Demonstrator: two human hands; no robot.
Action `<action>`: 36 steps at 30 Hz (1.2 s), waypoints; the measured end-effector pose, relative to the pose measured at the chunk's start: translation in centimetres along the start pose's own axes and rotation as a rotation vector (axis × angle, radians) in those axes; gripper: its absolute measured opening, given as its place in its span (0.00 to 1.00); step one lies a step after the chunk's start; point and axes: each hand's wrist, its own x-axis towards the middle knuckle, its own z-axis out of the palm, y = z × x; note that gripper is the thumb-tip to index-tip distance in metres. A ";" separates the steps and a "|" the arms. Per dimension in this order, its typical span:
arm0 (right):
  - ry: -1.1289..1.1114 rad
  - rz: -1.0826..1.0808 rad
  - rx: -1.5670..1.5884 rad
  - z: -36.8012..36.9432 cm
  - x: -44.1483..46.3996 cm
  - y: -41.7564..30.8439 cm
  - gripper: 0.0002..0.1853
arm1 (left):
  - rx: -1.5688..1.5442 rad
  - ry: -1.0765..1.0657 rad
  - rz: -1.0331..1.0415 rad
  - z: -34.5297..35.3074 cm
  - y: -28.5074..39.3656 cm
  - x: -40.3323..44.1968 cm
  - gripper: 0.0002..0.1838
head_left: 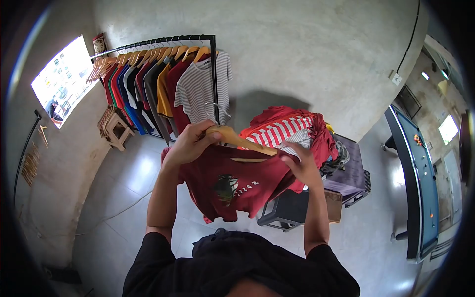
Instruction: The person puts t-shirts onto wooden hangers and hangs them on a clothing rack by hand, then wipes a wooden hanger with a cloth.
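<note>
In front of me hangs a dark red T-shirt (242, 185) with a dark print and white lettering on its front. A wooden clothes hanger (235, 138) lies slantwise across its neck, partly inside the shirt, with its metal hook pointing up. My left hand (192, 143) is closed around the hanger's left part near the hook, by the shirt's left shoulder. At the right shoulder, my right hand (304, 166) grips the shirt's cloth by the hanger's other end. The hanger's right tip is hidden by cloth and fingers.
Behind stands a clothes rack (216, 74) of shirts on wooden hangers. A heap of clothes (282, 126) rests on a dark purple table (349, 171) to the right. Nearby are a black stool (287, 205), a wooden stool (116, 131) and a pool table (413, 173).
</note>
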 end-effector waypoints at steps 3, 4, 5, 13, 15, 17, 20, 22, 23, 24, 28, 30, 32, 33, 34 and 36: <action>-0.142 0.067 0.024 0.9 0.1 -1.1 0.13 | 0.044 -0.015 -0.030 0.5 -0.3 0.4 0.13; -0.154 0.070 0.025 1.1 0.1 -1.4 0.13 | 0.034 -0.013 -0.032 0.7 -0.4 0.6 0.13; -0.109 0.014 0.037 1.3 0.2 -1.6 0.12 | 0.024 -0.012 -0.034 0.8 -0.4 0.8 0.12; 0.008 -0.001 -0.148 -1.8 -0.8 -1.1 0.11 | 0.109 0.022 0.082 3.5 0.2 0.8 0.13; 0.048 0.027 -0.212 -3.6 -1.6 -0.2 0.13 | 0.186 -0.021 0.034 3.5 -0.9 0.1 0.14; 0.070 0.114 -0.207 -6.1 -2.2 0.6 0.14 | 0.331 -0.138 -0.160 2.7 -1.5 -0.9 0.16; 0.060 0.196 -0.203 -9.4 -2.5 1.9 0.14 | 0.292 -0.211 -0.318 2.6 -5.3 -1.9 0.18; 0.049 0.201 -0.214 -11.2 -2.1 2.3 0.14 | 0.227 -0.148 -0.289 3.3 -6.3 -2.5 0.16; -0.001 0.286 -0.209 -12.0 -1.9 2.5 0.14 | 0.173 -0.106 -0.287 3.8 -6.6 -2.9 0.16; 0.027 0.245 -0.211 -12.6 -1.6 2.8 0.14 | 0.119 -0.065 -0.287 4.1 -6.6 -3.3 0.16; 0.051 0.253 -0.192 -13.9 -0.6 2.6 0.14 | 0.125 -0.058 -0.338 4.2 -6.8 -4.8 0.14; 0.033 0.306 -0.171 -14.3 -0.2 2.0 0.14 | 0.090 -0.032 -0.360 3.9 -8.0 -5.5 0.15; 0.020 0.210 -0.166 -13.9 0.0 1.0 0.16 | 0.322 -0.099 -0.400 2.8 -7.6 -5.8 0.15; 0.016 0.168 -0.185 -13.4 0.1 0.4 0.17 | 0.439 -0.129 -0.422 2.1 -7.4 -6.1 0.15; 0.008 0.125 -0.202 -12.8 0.2 -0.3 0.17 | 0.501 -0.163 -0.405 1.5 -7.9 -6.5 0.15; 0.030 0.188 -0.222 -10.9 0.6 -1.2 0.19 | 0.623 -0.230 -0.379 0.0 -8.7 -7.5 0.16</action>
